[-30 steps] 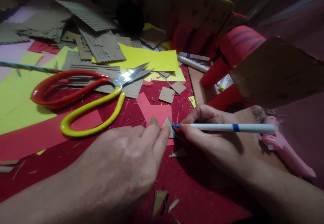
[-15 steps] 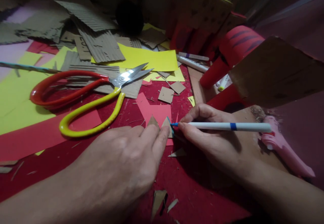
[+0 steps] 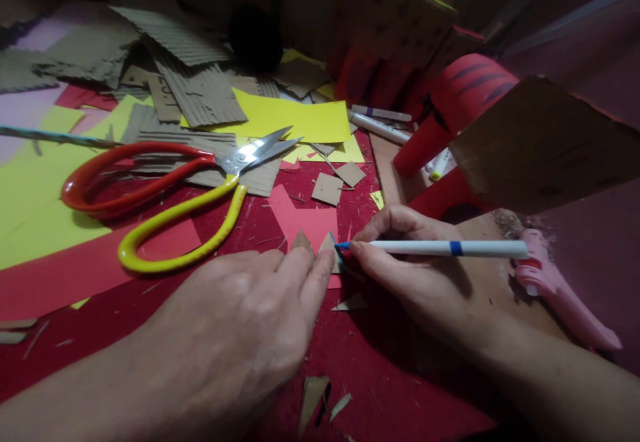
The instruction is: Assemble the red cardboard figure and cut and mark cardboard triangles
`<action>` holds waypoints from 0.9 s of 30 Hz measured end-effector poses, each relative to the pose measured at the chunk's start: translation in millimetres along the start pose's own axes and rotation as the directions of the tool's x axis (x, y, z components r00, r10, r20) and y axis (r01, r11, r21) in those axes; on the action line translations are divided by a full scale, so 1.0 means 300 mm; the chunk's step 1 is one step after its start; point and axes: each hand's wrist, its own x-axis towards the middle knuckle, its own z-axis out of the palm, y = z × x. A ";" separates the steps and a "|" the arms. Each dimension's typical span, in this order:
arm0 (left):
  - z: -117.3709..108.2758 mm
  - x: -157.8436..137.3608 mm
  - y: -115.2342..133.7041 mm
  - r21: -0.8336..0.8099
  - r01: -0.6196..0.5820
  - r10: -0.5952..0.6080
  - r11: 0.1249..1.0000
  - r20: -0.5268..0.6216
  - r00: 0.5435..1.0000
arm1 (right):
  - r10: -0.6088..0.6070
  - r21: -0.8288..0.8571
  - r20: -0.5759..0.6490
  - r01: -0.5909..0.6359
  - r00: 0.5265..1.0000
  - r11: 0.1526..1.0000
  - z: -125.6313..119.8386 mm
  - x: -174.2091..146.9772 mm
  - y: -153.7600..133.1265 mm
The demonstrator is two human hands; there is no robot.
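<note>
My left hand (image 3: 250, 295) presses its fingertips on small pointed cardboard pieces (image 3: 327, 244), which lie on a red paper piece (image 3: 320, 219). The fingers cover most of the cardboard. My right hand (image 3: 415, 262) is closed round a white marker (image 3: 430, 248) with a blue band. The marker's blue tip touches the right edge of the cardboard point, where a blue line shows. To the left of this lie large scissors (image 3: 241, 157), their blades apart, with one red and one yellow handle loop.
Corrugated cardboard scraps (image 3: 195, 92) and yellow paper (image 3: 295, 119) lie behind the scissors. Small cardboard squares (image 3: 327, 189) sit ahead of my hands. At right stand red paper tubes (image 3: 425, 145), a cardboard panel (image 3: 545, 149) and a pink glue gun (image 3: 565, 302).
The marker has shifted slightly left, its tip staying at the edge of the cardboard point. My left hand keeps its place on the cardboard.
</note>
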 end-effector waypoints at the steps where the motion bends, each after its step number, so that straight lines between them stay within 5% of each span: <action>1: 0.000 0.000 0.000 0.000 0.002 -0.002 1.000 0.001 1.000 | 0.013 0.028 0.010 -0.013 1.000 1.000 0.002 0.000 0.004; 6: 0.004 -0.003 -0.002 -0.038 -0.015 0.014 0.999 -0.023 1.000 | 0.059 0.128 0.016 -0.061 0.998 0.990 0.011 0.000 0.014; 22: 0.039 -0.005 0.009 -0.095 0.047 -0.059 0.994 -0.126 0.990 | -0.044 0.052 -0.024 0.045 0.999 0.998 0.013 0.019 0.032; 27: 0.017 -0.001 0.004 -0.099 0.028 -0.032 0.995 -0.043 0.999 | -0.050 0.084 -0.008 0.050 0.999 0.995 0.016 0.025 0.036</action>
